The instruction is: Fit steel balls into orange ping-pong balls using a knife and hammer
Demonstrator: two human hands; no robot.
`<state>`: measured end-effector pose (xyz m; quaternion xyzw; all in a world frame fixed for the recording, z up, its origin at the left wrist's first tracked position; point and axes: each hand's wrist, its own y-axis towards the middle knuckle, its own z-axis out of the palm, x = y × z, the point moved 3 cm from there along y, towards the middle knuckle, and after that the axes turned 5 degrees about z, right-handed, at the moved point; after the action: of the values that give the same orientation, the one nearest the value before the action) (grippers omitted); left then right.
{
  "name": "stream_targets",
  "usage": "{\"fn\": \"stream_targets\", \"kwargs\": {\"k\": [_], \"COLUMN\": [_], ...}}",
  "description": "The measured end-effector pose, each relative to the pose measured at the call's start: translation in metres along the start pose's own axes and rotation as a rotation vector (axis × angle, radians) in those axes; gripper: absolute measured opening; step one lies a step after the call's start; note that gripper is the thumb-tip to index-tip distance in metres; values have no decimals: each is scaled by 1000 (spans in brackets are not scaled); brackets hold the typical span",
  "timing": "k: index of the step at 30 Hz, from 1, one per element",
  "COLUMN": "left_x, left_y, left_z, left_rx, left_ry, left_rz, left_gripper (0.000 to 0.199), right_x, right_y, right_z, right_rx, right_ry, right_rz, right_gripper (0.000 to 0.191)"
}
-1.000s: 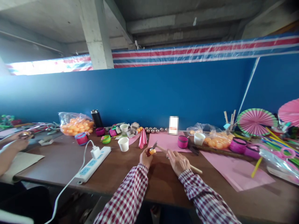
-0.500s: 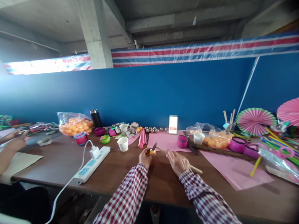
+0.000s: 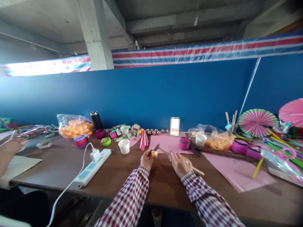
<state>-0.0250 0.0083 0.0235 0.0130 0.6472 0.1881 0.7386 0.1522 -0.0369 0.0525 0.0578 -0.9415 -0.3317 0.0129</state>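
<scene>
- Holding an orange ball in the left hand, with fingers curled narrow around it, over the middle of the table; also showing something dark red within that grip, too small to name.
- Gripping a wooden stick in the right hand, with fingers wrapped over from above; pointing one end far and left towards the left hand, the other out to the near right.
- Showing at the far left end of the stick, just beside the ball, a grey pointed piece; impossible to tell whether joined to the stick or touching the ball.
- Judging by this pose, partway through work on the one ball: held up close to the stick, not yet set down.
- Just beyond, on the far side: a pink sheet, with a magenta band at its right and pink strips at its left.
- Along the far edge: a row of silver balls; hard to tell whether already worked on.
- Apparently unhandled so far: many more orange balls, in a clear bag at far left and another heap at far right.
- Farther out left: a white cup, a power strip, then a co-worker's hand, blurred.
</scene>
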Motion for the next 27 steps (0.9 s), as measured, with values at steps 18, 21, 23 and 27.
{"fn": "stream_targets", "kwargs": {"k": [18, 21, 23, 27], "left_x": [12, 9, 9, 10], "left_y": [5, 4, 3, 3], "left_z": [-4, -3, -3, -2], "left_rx": [64, 82, 81, 110], "left_ry": [-96, -119, -125, -139], "left_rz": [26, 21, 18, 14], "left_gripper": [41, 43, 44, 43], "right_x": [0, 0, -1, 0], "right_y": [-1, -1, 0, 0], "right_z": [-1, -1, -2, -1], "right_rx": [-36, -31, -53, -30], "right_ry": [3, -3, -2, -3], "right_rz": [-5, -7, 16, -27], "right_gripper": [31, 31, 32, 30]}}
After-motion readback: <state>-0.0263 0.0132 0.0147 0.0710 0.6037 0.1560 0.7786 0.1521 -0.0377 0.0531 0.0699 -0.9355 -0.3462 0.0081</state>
